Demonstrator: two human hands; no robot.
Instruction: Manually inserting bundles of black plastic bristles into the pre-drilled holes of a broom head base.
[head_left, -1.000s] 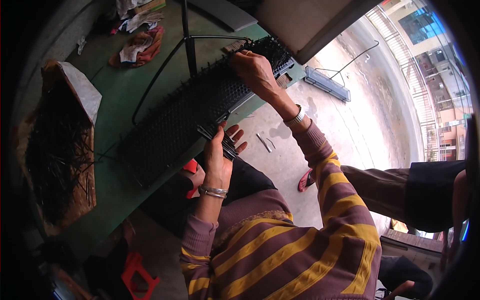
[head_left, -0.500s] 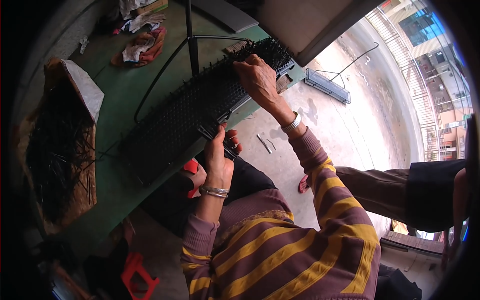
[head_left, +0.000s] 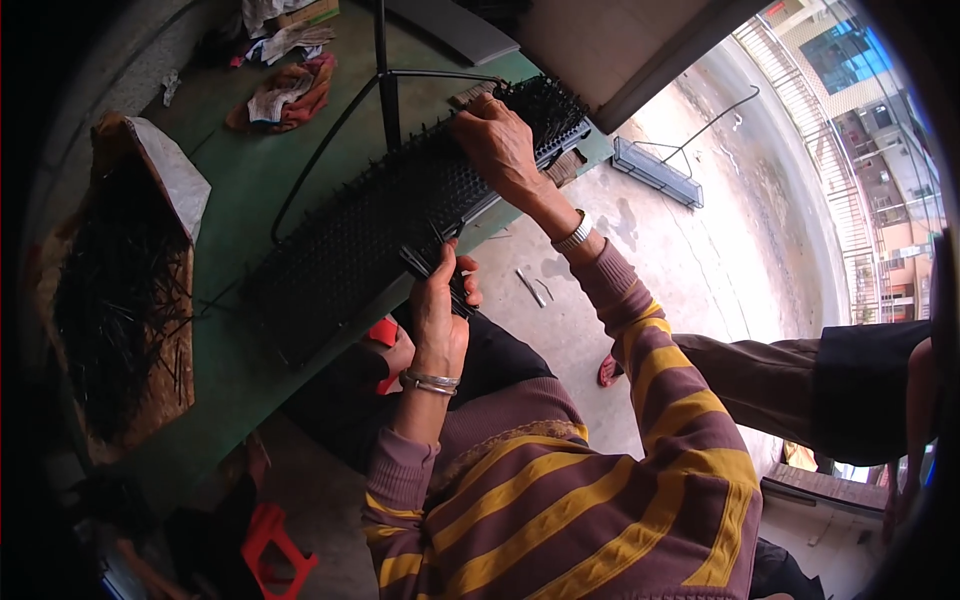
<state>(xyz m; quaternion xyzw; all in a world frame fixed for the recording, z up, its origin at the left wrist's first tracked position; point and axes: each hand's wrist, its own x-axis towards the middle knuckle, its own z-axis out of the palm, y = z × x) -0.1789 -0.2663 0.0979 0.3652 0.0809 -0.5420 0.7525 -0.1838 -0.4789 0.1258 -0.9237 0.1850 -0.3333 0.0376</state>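
Observation:
A long black panel full of small holes [head_left: 345,245] lies slantwise on the green table [head_left: 225,205]. Dark tufts [head_left: 545,105] crowd its far right end and run along its far edge. My left hand [head_left: 437,305] is closed round a bundle of thin black strips [head_left: 418,264] by the panel's near edge. Over the tufted part, my right hand [head_left: 500,150] is bent with its fingertips pressed together. Whatever those fingertips pinch is too small or too hidden to make out.
A cardboard box [head_left: 183,375] of loose black strips stands at left. A black metal rod frame [head_left: 388,105] rises behind the panel. Cloths [head_left: 290,95] lie at the back. A person's leg [head_left: 750,375] is at right, near a grey trough with a hooked rod [head_left: 655,172].
My right hand has shifted slightly left along the panel and turned a little at the wrist. The left hand keeps its grip on the black strips, almost in place.

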